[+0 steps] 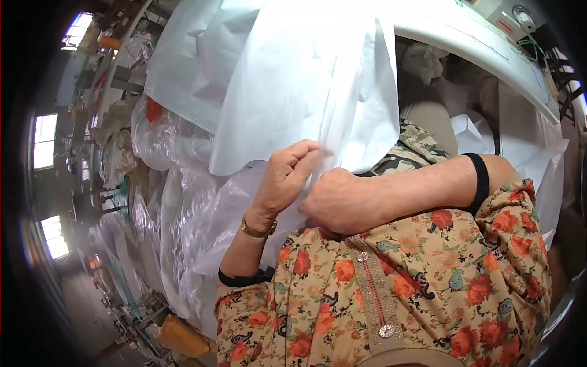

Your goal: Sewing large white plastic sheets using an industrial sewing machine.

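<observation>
Sheet (287,92), pinched in left hand (286,174), extending beyond

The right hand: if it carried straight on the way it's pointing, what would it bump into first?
The right hand points leftward, so most likely the left wrist, near the gold-coloured watch. Depth is unclear, though; it might pass in front or behind.
</observation>
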`<action>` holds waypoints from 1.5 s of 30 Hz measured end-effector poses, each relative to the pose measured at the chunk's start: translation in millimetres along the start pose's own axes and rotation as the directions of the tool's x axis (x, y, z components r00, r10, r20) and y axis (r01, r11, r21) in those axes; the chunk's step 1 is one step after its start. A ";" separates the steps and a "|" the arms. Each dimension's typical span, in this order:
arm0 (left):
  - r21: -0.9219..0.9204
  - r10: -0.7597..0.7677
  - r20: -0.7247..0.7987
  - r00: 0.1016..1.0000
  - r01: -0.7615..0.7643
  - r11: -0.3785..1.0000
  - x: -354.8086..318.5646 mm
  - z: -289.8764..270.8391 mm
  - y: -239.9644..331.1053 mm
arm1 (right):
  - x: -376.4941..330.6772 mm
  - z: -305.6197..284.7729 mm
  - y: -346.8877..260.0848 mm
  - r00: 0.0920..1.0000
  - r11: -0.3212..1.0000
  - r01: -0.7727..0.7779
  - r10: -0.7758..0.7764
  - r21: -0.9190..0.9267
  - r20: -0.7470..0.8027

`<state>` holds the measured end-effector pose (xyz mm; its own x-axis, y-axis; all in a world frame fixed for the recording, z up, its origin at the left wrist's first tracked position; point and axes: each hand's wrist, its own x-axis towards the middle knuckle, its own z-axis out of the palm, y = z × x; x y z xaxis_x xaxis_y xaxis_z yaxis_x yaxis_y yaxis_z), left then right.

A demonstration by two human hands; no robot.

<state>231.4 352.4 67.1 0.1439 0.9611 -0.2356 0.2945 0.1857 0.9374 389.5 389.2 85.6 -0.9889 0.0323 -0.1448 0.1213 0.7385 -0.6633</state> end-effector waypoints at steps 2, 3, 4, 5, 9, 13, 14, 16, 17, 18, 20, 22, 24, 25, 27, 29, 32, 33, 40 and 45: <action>-0.061 0.000 -0.014 1.000 -0.001 0.998 3.7 4.3 -3.5 | 1.8 0.7 -1.1 0.996 0.997 -0.043 0.047 -0.057 0.074; -0.119 -0.011 -0.045 0.999 0.005 0.993 2.4 5.8 -2.8 | 2.6 -1.2 -3.1 0.996 0.998 -0.041 0.045 -0.057 0.074; -0.118 -0.012 -0.047 0.999 0.006 0.993 1.8 6.9 0.0 | 2.9 -3.4 -4.8 0.995 0.999 -0.028 0.032 -0.043 0.097; -0.149 -0.026 -0.030 0.999 0.022 0.989 1.4 8.0 4.2 | 2.9 -4.8 -6.2 0.993 1.000 -0.015 0.019 -0.027 0.121; -0.199 -0.092 0.001 0.996 0.090 0.976 5.7 7.5 3.2 | 1.2 -2.1 -6.5 0.998 0.994 0.050 -0.046 -0.099 0.046; -0.225 -0.070 -0.027 0.997 0.062 0.972 1.3 1.8 -6.8 | -18.7 -2.1 -6.2 0.982 0.990 0.131 -0.137 -0.056 -0.131; -0.262 -0.108 -0.034 0.994 0.096 0.960 -1.3 0.4 -7.6 | -27.3 -5.9 -6.6 0.951 0.983 0.179 -0.183 -0.038 -0.249; -0.312 -0.134 -0.035 0.990 0.116 0.943 0.1 0.4 -8.4 | -47.6 -19.0 -4.2 0.983 0.999 0.009 -0.016 -0.040 -0.180; -0.355 -0.145 -0.041 0.989 0.122 0.927 0.1 3.3 -5.0 | -56.0 -22.5 -1.0 0.981 0.986 -0.157 0.150 -0.051 -0.121; -0.395 -0.157 -0.043 0.987 0.128 0.910 0.3 4.9 -3.9 | -63.2 -22.3 4.2 0.963 0.963 -0.252 0.239 -0.098 -0.121; -0.366 -0.130 -0.072 0.989 0.095 0.926 -3.5 1.3 -4.7 | -77.5 -19.5 13.9 0.931 0.904 -0.355 0.318 -0.239 -0.179; -0.333 -0.102 -0.085 0.991 0.069 0.940 -5.3 -1.4 -4.7 | -79.2 -8.7 26.6 0.902 0.857 -0.425 0.373 -0.291 -0.219; -0.128 0.014 -0.187 0.982 -0.039 0.991 -6.8 -5.7 0.1 | -78.1 -2.5 38.5 0.874 0.798 -0.484 0.419 -0.358 -0.246; -0.128 0.017 -0.186 0.982 -0.042 0.991 -7.5 -8.9 2.6 | -80.4 -0.3 36.4 0.873 0.797 -0.486 0.421 -0.359 -0.248; 0.133 0.190 -0.244 0.951 -0.161 0.978 -9.6 -13.9 9.7 | -83.6 3.0 24.9 0.893 0.864 -0.364 0.218 -0.347 -0.393; 0.190 0.210 -0.240 0.948 -0.166 0.968 -10.1 -10.7 24.6 | -80.3 -1.8 17.6 0.902 0.894 -0.316 0.179 -0.318 -0.392; 0.202 0.202 -0.092 0.975 -0.180 0.963 -3.9 -4.2 25.4 | -64.8 -9.8 5.7 0.971 0.973 -0.205 0.188 -0.108 -0.146; 0.187 0.122 -0.036 0.992 -0.113 0.976 -2.0 -2.0 20.2 | -59.9 -8.8 4.4 0.971 0.973 -0.204 0.187 -0.110 -0.147; -0.046 0.091 0.066 0.994 -0.088 0.995 -6.6 11.5 3.9 | -38.1 5.8 1.5 0.981 0.993 -0.097 0.084 -0.069 -0.174; -0.068 0.059 0.099 0.993 -0.052 0.996 -5.6 10.9 -0.1 | -30.3 6.6 1.5 0.988 0.994 -0.096 0.090 -0.043 -0.128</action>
<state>240.8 344.7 65.5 0.2538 0.9454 -0.2045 0.2213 0.1491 0.9638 420.3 384.9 84.1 -0.9768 0.1843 -0.1087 0.2118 0.7605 -0.6138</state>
